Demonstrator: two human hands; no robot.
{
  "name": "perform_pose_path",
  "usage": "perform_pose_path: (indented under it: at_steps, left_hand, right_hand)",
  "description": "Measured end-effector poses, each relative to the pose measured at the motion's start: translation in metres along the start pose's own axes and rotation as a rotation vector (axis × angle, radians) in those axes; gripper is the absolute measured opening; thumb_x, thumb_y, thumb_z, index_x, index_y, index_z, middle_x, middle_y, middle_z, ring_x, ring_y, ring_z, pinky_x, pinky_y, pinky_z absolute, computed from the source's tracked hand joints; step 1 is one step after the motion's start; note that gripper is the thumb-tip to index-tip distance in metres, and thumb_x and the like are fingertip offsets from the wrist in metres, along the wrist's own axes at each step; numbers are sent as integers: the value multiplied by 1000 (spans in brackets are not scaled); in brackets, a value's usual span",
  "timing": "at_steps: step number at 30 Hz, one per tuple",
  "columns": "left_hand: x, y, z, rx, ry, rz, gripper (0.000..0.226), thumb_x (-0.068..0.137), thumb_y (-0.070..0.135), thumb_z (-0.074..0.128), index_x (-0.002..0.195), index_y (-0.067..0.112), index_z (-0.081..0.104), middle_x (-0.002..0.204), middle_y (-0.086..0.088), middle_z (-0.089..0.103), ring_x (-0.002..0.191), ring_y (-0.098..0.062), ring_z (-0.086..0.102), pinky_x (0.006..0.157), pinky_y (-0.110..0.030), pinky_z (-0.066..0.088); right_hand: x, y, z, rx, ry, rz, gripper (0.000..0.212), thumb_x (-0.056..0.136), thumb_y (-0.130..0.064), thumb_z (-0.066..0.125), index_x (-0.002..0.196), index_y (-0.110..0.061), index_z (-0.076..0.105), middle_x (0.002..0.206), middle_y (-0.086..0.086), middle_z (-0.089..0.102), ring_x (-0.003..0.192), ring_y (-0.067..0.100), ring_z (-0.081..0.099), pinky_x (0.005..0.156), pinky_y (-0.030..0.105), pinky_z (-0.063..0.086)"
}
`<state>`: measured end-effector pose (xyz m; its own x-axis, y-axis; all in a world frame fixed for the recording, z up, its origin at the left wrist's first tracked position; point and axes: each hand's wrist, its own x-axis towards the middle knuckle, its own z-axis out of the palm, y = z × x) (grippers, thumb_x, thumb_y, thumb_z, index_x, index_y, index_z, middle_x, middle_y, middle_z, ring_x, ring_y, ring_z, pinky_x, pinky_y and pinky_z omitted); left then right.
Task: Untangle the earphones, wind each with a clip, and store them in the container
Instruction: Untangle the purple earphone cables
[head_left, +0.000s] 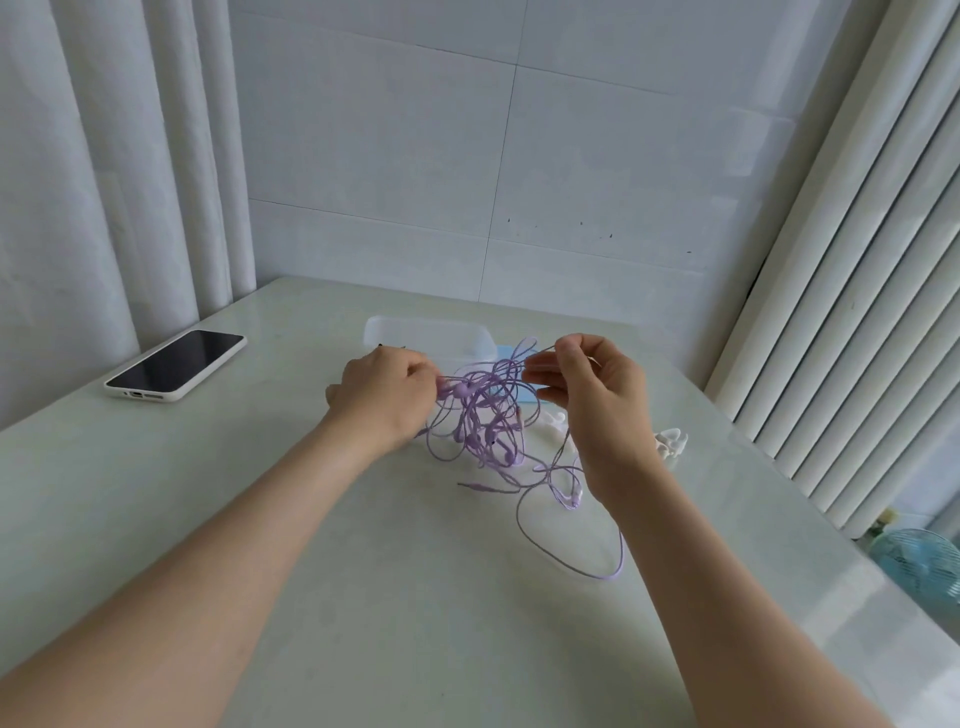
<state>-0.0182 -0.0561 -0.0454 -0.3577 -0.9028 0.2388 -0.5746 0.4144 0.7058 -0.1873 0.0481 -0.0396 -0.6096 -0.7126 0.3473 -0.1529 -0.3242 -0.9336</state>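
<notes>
Earphones (483, 413) hang tangled mid-table, pinched by left hand (387, 397) and right hand (592, 400), container (415, 328) just behind.

container (415, 326) — partly hidden, fan (922, 566) — cut by edge

Tangled purple earphones (483, 415) lifted above table, clear container (431, 338) behind
</notes>
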Motion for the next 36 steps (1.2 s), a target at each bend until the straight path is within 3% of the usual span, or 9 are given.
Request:
perform_pose_path:
  at_steps: [3, 5, 9, 14, 20, 24, 28, 32, 36]
  left_hand:
    - [-4, 2, 0, -140, -100, 122, 35, 74, 66, 48, 95, 52, 73, 114, 18, 67, 121, -22, 58, 107, -53, 46]
    - [-6, 1, 4, -107, -133, 225, 41, 68, 75, 62, 106, 59, 67, 129, 18, 57, 131, -13, 51, 115, -51, 38]
    - [-2, -4, 8, -61, -15, 316, 20, 83, 52, 80, 100, 55, 69, 118, 17, 58, 118, -14, 52, 106, -47, 43]
    - [-4, -2, 8, -141, 14, 392, 16, 92, 18, 74, 98, 32, 76, 99, 13, 69, 87, 0, 62, 72, -5, 40]
    - [-4, -4, 9, -162, 8, 344, 23, 90, 5, 64, 101, 24, 70, 97, 10, 72, 72, -3, 66, 66, -9, 45]
    - [-3, -5, 6, -175, 22, 316, 25, 89, 6, 66, 97, 30, 69, 101, 13, 68, 60, -2, 63, 63, -9, 44]
    - [-4, -5, 8, -192, -13, 380, 38, 94, -2, 57, 106, 32, 67, 106, 11, 67, 68, -1, 65, 70, -11, 46]
    - [-6, -1, 9, -219, -119, 397, 61, 93, -19, 39, 118, 27, 70, 104, 8, 68, 99, 9, 66, 85, -7, 47]
    - [-6, 2, 8, -283, -244, 316, 52, 100, -11, 45, 105, 29, 77, 102, 15, 76, 93, -3, 66, 70, -3, 42]
  right_hand:
    - [-6, -5, 3, -6, -49, 1, 18, 110, -17, 51, 103, -3, 60, 87, 16, 79, 82, 29, 78, 71, 31, 61]
    - [-8, -7, 4, -32, -69, 13, 21, 110, -19, 50, 108, 0, 58, 85, 16, 79, 79, 30, 79, 70, 35, 62]
    - [-9, -11, 4, -46, -64, 30, 21, 113, -21, 43, 116, -2, 51, 81, 15, 79, 74, 32, 78, 65, 36, 61]
    - [-8, -10, 7, -12, -7, 24, 18, 115, -22, 34, 114, -8, 45, 79, 17, 78, 71, 33, 77, 58, 33, 60]
    - [-2, 0, 8, 25, 12, -40, 19, 115, -20, 33, 109, -7, 47, 93, 12, 79, 86, 27, 78, 75, 37, 59]
    - [-5, -5, 8, 136, -23, 28, 21, 116, -22, 29, 113, -8, 44, 91, 18, 79, 84, 34, 78, 73, 38, 58]
    - [-6, -6, 6, 88, -6, 83, 27, 116, -26, 27, 118, -4, 44, 87, 17, 79, 74, 32, 77, 59, 32, 50]
    - [-4, -4, 4, 40, 40, 124, 30, 116, -26, 25, 122, -3, 43, 82, 15, 79, 72, 30, 78, 57, 31, 49]
    - [-1, -1, 2, 28, 112, 151, 31, 115, -26, 24, 122, -3, 45, 80, 13, 79, 73, 26, 78, 70, 37, 56]
